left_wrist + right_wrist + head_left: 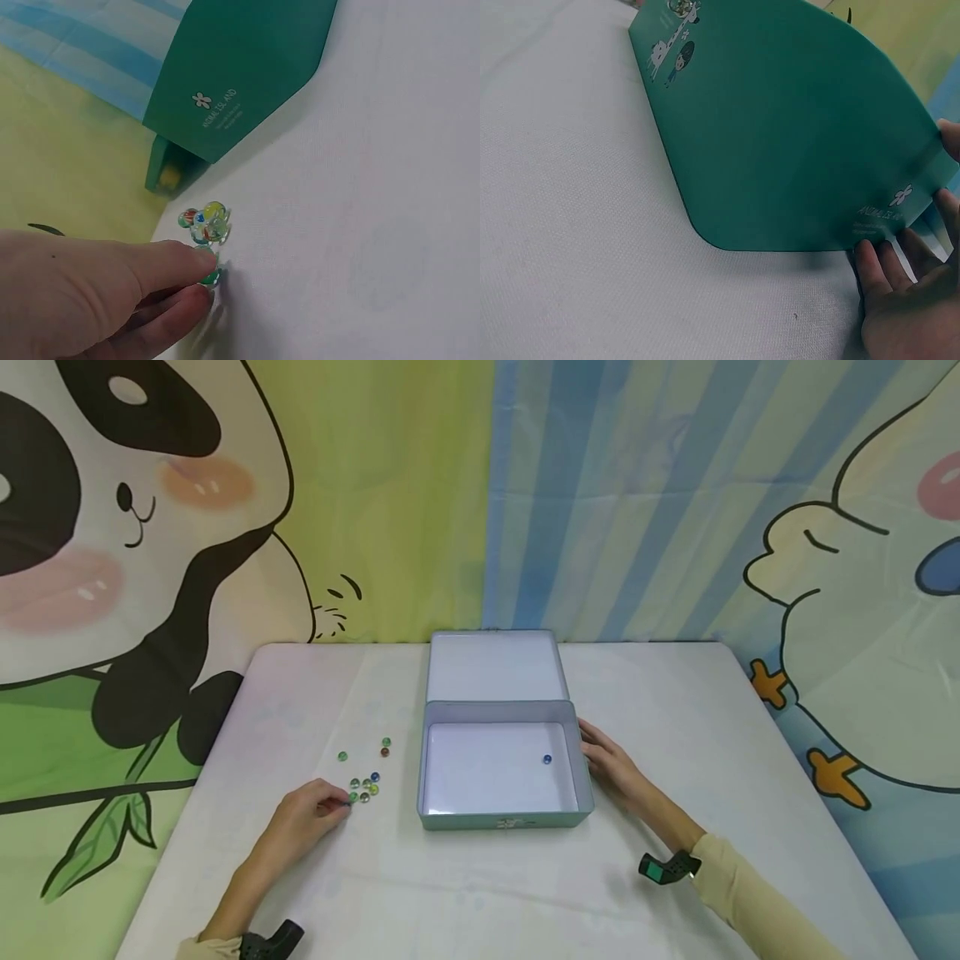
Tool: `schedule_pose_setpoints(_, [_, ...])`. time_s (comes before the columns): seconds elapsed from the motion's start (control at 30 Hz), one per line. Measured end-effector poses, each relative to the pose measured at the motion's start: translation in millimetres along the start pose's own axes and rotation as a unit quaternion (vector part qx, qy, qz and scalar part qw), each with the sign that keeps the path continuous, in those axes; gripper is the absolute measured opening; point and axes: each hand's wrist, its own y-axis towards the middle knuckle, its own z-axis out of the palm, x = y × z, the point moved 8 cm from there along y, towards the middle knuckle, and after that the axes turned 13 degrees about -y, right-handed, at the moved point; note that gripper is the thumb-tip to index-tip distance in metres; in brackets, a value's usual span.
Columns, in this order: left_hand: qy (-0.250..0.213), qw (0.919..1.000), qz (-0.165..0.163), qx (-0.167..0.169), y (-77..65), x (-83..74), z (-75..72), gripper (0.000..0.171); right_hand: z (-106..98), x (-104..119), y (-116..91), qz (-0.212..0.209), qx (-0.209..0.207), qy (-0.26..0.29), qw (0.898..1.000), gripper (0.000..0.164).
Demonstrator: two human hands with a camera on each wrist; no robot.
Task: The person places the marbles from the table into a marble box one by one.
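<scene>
My left hand (300, 822) is at the left of the table, its thumb and a finger pinching a green marble (210, 277) at the edge of a small cluster. Several glass marbles (373, 789) in clear, green and blue lie just beyond the fingertips. To their right stands an open green tin box (506, 821), its pale inside facing up. Inside it, toward the right, lies one blue marble (547, 759). My right hand (618, 772) rests on the tin's outer right wall, and its fingers (874, 270) touch the green side with its printed lettering.
The tin's hinged lid (491, 664) leans back behind it, near the table's far edge. Farther out on the left are a lone green marble (342, 756) and a brown marble (385, 752) beside another green one. A cartoon-printed curtain (390, 502) hangs behind the white table (465, 902).
</scene>
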Motion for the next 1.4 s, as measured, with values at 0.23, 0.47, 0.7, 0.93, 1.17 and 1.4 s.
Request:
schedule_pose_setpoints(0.23, [-0.001,1.0000,-0.005,0.001,-0.3,1.8,3.0,0.017,0.1,0.0,-0.1,-0.008,0.005,0.006,1.000,0.067])
schedule_pose_setpoints(0.47, [-0.006,0.9999,-0.012,0.001,-2.7,1.6,3.4,0.018,0.3,-0.6,0.1,-0.010,0.007,0.011,1.000,0.068])
schedule_pose_setpoints(0.7, [-0.009,0.9997,-0.024,0.004,-4.3,2.7,5.0,0.018,-0.1,-2.5,0.2,-0.008,0.006,0.009,1.000,0.068])
schedule_pose_setpoints(0.93, [-0.009,0.9996,-0.028,0.002,-5.1,3.1,5.2,0.018,0.1,-1.5,-0.3,-0.011,0.007,0.006,1.000,0.068])
schedule_pose_setpoints(1.17, [-0.007,0.9997,-0.024,0.000,-4.9,3.0,4.7,0.017,-0.1,1.7,-1.1,-0.009,0.004,-0.001,1.000,0.066])
schedule_pose_setpoints(1.4, [-0.007,0.9999,-0.014,-0.003,-4.4,2.9,3.6,0.017,-0.4,0.3,-0.2,-0.015,0.007,-0.002,1.000,0.066])
